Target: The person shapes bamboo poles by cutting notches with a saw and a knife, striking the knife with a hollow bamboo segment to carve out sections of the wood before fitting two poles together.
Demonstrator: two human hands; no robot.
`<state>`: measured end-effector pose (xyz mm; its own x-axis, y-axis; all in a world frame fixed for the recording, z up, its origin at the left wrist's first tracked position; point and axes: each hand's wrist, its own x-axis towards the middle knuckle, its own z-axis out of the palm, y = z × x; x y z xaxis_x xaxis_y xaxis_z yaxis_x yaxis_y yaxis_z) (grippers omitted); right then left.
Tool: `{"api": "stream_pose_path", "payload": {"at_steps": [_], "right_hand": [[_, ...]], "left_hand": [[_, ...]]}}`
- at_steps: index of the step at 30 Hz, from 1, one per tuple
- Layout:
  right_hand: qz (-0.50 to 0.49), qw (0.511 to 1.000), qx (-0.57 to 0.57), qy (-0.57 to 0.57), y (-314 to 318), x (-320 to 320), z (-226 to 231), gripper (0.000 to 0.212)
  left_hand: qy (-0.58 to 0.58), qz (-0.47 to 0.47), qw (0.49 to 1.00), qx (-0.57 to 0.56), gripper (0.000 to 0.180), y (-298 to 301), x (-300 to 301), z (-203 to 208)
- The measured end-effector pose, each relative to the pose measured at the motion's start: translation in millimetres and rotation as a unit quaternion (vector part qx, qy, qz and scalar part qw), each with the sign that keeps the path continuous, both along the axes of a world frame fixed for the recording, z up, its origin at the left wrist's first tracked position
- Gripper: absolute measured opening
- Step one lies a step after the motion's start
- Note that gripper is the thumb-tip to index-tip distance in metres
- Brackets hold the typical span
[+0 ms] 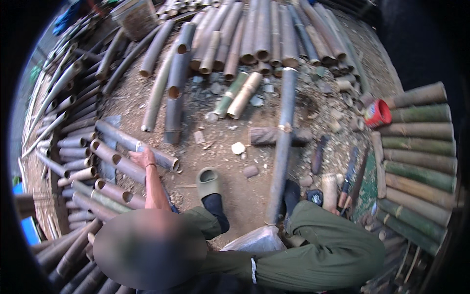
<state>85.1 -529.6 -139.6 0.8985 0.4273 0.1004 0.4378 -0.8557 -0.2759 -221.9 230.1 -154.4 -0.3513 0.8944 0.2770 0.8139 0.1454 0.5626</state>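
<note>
My left hand (143, 158) reaches out to the left, its fingers closed round a grey-brown bamboo pole (117, 135). That pole slants across the ends of other bamboo pieces, and its near open end points to the right. Just below the hand lies a bamboo tube (125, 169) with a round hole cut in its side. Another holed tube (112, 190) rests nearer to me. My right hand does not show plainly anywhere. Between my legs a long bamboo pole (281, 161) runs away from me, crossing a short dark log (262, 135).
Stacked bamboo (83, 103) lines the left. Long tubes (262, 34) lie at the back; a row of green and brown tubes (416, 142) is at the right. Near that row are a red container (377, 113) and a long-handled blade (350, 171). Chips litter the ground.
</note>
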Motion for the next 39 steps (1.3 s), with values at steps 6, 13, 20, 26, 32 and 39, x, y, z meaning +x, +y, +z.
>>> {"api": "stream_pose_path", "payload": {"at_steps": [6, 13, 20, 26, 32, 39], "right_hand": [[-0.164, 0.978, -0.05, 0.118, 4.9, -13.6, 10.8, 0.069], [-0.154, 0.976, -0.021, 0.152, 36.0, -6.2, 17.9, 0.068], [-0.161, 0.973, -0.045, 0.159, 10.4, 2.5, 27.0, 0.069], [-0.238, 0.956, -0.091, 0.146, 17.3, 69.5, 59.7, 0.06], [-0.262, 0.944, -0.049, 0.194, -4.2, 100.6, 4.3, 0.063], [-0.185, 0.976, 0.118, 0.016, 14.0, 157.2, 142.3, 0.047]], "left_hand": [[-0.135, -0.487, 0.863, -0.01, 0.034, -167.2, 186.0, 66.8], [-0.139, -0.557, 0.697, -0.429, 0.101, -340.5, 261.3, -6.4], [-0.025, -0.488, 0.753, -0.441, 0.074, -401.2, 278.8, 12.6], [-0.084, -0.442, 0.754, -0.478, 0.075, -383.2, 265.1, 9.3], [-0.087, -0.477, 0.74, -0.466, 0.077, -388.5, 270.6, 4.1], [-0.317, -0.457, 0.604, -0.571, 0.05, -383.6, 262.3, -1.8]]}}
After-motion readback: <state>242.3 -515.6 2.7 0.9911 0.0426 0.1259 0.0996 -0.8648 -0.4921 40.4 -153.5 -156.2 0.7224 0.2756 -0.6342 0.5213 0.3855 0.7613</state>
